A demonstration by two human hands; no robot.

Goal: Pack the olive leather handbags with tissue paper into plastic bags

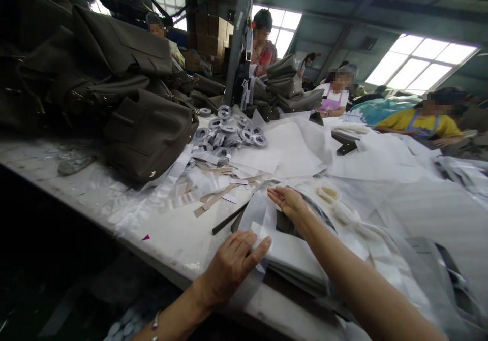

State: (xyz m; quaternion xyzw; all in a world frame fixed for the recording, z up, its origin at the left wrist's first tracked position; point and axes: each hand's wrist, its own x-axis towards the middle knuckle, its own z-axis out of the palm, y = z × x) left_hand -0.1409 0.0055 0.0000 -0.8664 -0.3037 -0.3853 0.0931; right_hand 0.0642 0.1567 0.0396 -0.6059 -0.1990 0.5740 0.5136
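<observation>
My left hand (232, 262) lies flat with fingers stretched out on the near corner of a white paper-wrapped flat piece (293, 252) at the table's front edge. My right hand (288, 202) rests open, fingers extended, on the far side of the same piece, where a dark panel (284, 224) shows under a clear plastic strip (256, 211). A thin dark stick (230, 218) lies just left of the piece. Neither hand grips anything.
A heap of dark olive handbags (141, 127) fills the left. Several tape rolls (229, 132) and paper strips (213, 198) lie behind the hands. White sheets (381, 168) cover the right. Several other people work at the far side.
</observation>
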